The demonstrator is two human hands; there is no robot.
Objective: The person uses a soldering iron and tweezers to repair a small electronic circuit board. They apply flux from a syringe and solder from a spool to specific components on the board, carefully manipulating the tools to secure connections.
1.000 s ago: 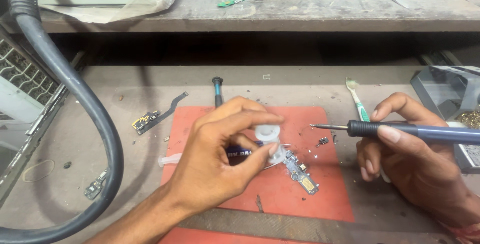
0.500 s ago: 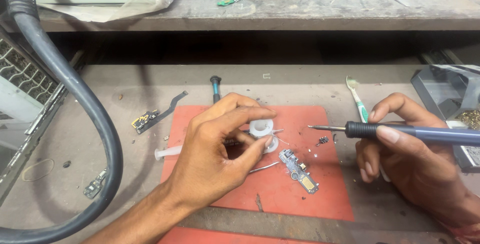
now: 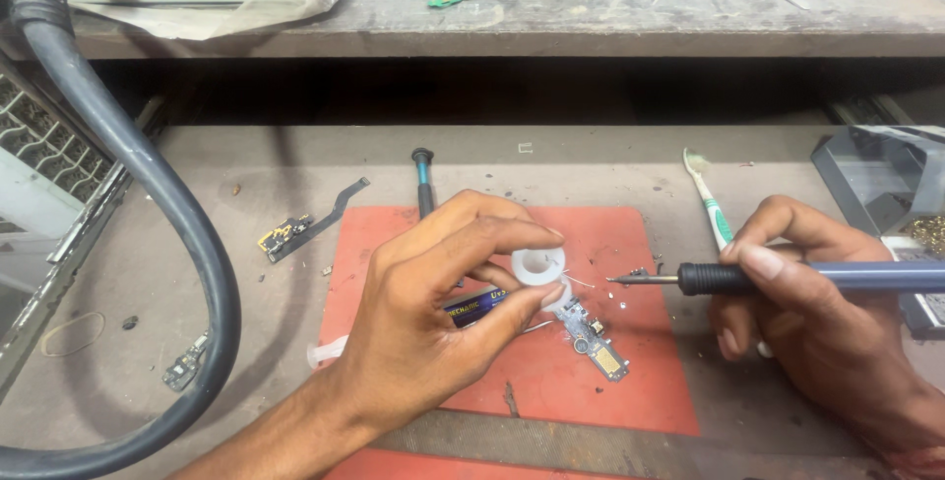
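Observation:
My left hand [image 3: 433, 313] pinches a small white spool of solder wire [image 3: 539, 268] between thumb and fingers above a red work mat [image 3: 650, 382]. A thin strand of wire runs from the spool toward a small circuit board [image 3: 591, 334] lying on the mat. My right hand [image 3: 817, 332] grips a soldering iron [image 3: 787, 277] with a blue handle and black grip. Its tip [image 3: 622, 280] points left, a short way right of the spool and just above the board. A dark labelled syringe tube [image 3: 472, 307] lies under my left fingers.
A thick black hose [image 3: 148, 185] curves down the left side. A flex cable part [image 3: 300, 229] and a small board [image 3: 185, 370] lie left of the mat. A screwdriver [image 3: 424, 180] and a toothbrush [image 3: 711, 206] rest behind it. A dark tray [image 3: 876, 185] stands at the right.
My left hand has lifted the spool slightly and drawn wire out toward the board. The iron has held almost still.

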